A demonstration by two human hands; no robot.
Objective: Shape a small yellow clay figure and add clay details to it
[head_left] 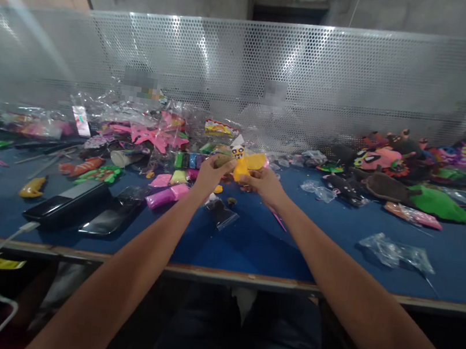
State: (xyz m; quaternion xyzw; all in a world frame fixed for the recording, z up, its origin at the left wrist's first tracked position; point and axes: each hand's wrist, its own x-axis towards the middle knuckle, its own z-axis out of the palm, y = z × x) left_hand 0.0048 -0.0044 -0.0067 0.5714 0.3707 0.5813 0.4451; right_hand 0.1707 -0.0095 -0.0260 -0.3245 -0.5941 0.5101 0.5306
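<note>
Both of my hands meet over the middle of the table around a yellow clay figure [241, 169]. Its upper part is pale with dark markings, and a rounded yellow lobe sticks out to the right. My left hand [216, 171] grips it from the left with fingers closed. From the right, my right hand [263, 182] pinches its lower part. Small packs of coloured clay lie beside my left hand, among them a purple pack [162, 198] and a pale green one [179, 177]. Below the hands rests a dark plastic packet [221, 213].
A black power bank [69, 202] with a white cable and a dark phone [116, 212] lie at left. Behind are a pink starfish-shaped piece [150, 136] and a perforated metal screen [214, 67]. Clear plastic wrap [394, 251] and a green clay shape [439, 203] lie at right.
</note>
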